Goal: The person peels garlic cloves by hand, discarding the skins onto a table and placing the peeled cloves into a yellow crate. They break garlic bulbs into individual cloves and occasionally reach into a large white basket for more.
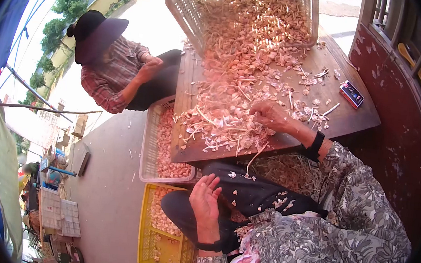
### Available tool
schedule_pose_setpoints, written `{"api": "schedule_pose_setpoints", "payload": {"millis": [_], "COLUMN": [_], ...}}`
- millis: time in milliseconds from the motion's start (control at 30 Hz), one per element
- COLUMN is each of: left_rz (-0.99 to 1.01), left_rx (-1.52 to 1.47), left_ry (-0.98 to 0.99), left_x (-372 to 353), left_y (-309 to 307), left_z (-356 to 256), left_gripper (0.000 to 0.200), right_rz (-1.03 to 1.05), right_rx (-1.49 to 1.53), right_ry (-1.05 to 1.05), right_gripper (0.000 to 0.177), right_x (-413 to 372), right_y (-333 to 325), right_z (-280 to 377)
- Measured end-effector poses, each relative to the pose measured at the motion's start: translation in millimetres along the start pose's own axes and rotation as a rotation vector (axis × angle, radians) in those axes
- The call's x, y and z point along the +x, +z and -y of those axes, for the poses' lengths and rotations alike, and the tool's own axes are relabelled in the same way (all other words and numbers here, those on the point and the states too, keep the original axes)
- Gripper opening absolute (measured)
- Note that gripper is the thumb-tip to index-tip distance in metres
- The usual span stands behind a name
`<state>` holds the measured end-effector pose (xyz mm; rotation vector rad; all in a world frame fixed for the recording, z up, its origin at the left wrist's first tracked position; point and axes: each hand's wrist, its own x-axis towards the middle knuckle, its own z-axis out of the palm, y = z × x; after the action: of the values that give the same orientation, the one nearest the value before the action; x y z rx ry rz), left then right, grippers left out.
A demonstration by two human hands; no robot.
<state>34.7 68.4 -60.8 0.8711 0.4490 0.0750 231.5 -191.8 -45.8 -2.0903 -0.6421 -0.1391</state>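
While the left hand [205, 201] is released, I cannot tell whether the right hand [270, 115] grips garlic [245, 61] (printed box [351, 94]: lettering illegible).

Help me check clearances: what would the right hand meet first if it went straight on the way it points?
The right hand would most likely meet the loose garlic pile on the wooden table, just ahead of it; depth is unclear, so the two may be in contact now.

A wooden table [351, 117], upper centre, bears heaped garlic [235, 80], a tipped basket [184, 20] on top, and a small box [351, 94] towards the right.
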Motion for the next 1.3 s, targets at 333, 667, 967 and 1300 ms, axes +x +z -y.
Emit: {"api": "schedule_pose_setpoints", "payload": {"millis": [333, 667, 967, 1300], "left_rz": [-0.018, 0.039, 0.059, 0.064], "left_rx": [-0.028, -0.007, -0.027, 0.004], "left_ry": [-0.012, -0.006, -0.004, 0.064], "left_x": [-1.5, -11.8, -25.6, -45.0], "left_y": [-3.1, 5.5, 17.0, 24.8], "left_z": [3.8, 7.1, 7.0, 3.4], "left_gripper": [0.028, 0.029, 0.027, 0.026], "right_rz": [0.201, 0.283, 0.342, 0.473], "right_rx": [-0.527, 1.485, 1.627, 1.802], "right_ry": [-0.047, 0.583, 0.588, 0.611], "right_gripper": [0.028, 0.038, 0.036, 0.027], "right_x": [11.2, -3.6, -40.1, -56.0], "right_y": [28.2, 14.5, 29.4, 38.3], "right_z": [13.4, -14.5, 76.0, 136.6]}}
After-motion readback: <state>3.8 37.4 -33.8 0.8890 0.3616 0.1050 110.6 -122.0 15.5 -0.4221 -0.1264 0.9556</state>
